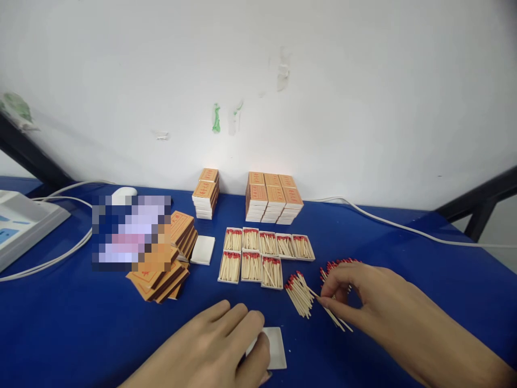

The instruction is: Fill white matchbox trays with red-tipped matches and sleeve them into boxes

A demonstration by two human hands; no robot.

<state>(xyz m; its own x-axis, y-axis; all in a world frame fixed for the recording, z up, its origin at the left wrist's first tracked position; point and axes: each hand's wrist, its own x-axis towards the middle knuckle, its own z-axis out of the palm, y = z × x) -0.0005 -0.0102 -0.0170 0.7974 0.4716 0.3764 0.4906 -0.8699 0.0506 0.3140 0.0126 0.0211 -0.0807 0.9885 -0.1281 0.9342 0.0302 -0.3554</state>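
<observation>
In the head view, my left hand (226, 342) curls its fingers over a white matchbox tray (277, 347) lying on the blue table; the hand hides part of the tray. My right hand (367, 302) pinches a matchstick (312, 292) between thumb and forefinger. Beside those fingertips lies a small bundle of red-tipped matches (299, 296). A larger heap of matches (338, 265) is partly covered by my right hand. Ahead of both hands, several trays filled with matches (251, 265) stand in two rows.
Orange matchboxes (274, 196) are stacked by the wall, with a smaller stack (205, 194) left of them. Loose orange sleeves (161, 275) pile up at left, near a white tray-sized piece (203, 250). White cables (388, 229) cross the blue table (81, 334).
</observation>
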